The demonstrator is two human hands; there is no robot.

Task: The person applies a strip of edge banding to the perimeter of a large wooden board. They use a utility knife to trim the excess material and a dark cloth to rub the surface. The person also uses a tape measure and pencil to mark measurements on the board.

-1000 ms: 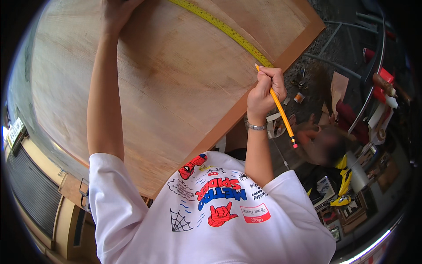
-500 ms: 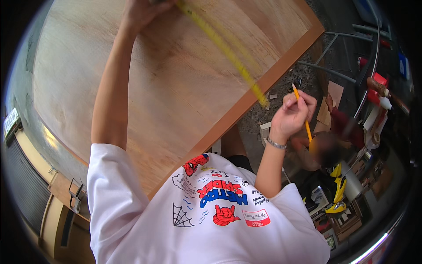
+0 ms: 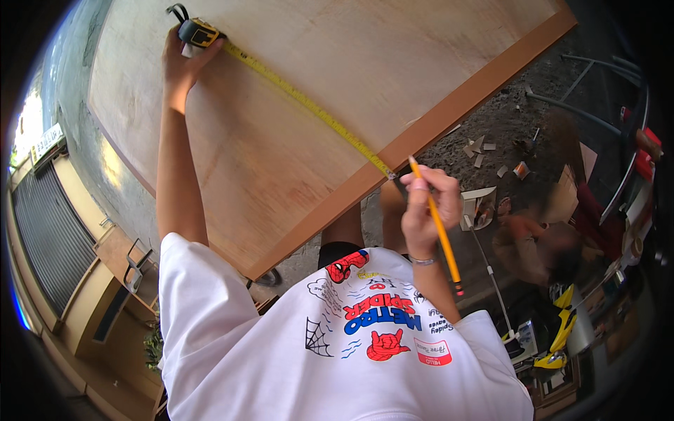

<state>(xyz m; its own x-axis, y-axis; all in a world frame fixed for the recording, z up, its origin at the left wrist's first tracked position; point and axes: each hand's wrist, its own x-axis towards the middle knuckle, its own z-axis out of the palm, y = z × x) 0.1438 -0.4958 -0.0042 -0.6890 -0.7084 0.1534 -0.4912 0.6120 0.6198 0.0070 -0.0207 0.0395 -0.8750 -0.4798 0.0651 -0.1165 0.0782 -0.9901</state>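
A large plywood panel [image 3: 281, 154] with a reddish-brown edge strip [image 3: 337, 201] lies in front of me. My left hand [image 3: 184, 67] is closed around a black and yellow tape measure [image 3: 199, 32] over the panel's far left part. Its yellow blade [image 3: 302, 100] runs out across the wood, and the end hook sits at the near edge strip. Close beside that hook, my right hand [image 3: 430, 207] grips a yellow pencil [image 3: 444, 238], its sharpened tip pointing up toward the strip and its pink eraser end down.
Scraps of wood [image 3: 479, 149] litter the dark ground beyond the panel's right edge. Another person [image 3: 537, 242] is low down at the right, near metal tubing [image 3: 576, 105] and a yellow and black object [image 3: 559, 330]. A grey roller shutter [image 3: 53, 224] stands at far left.
The tape measure and my left hand have come more fully into view. The blade, blurred before, now lies steady with its end at the strip. My right hand has moved left, closer to the edge.
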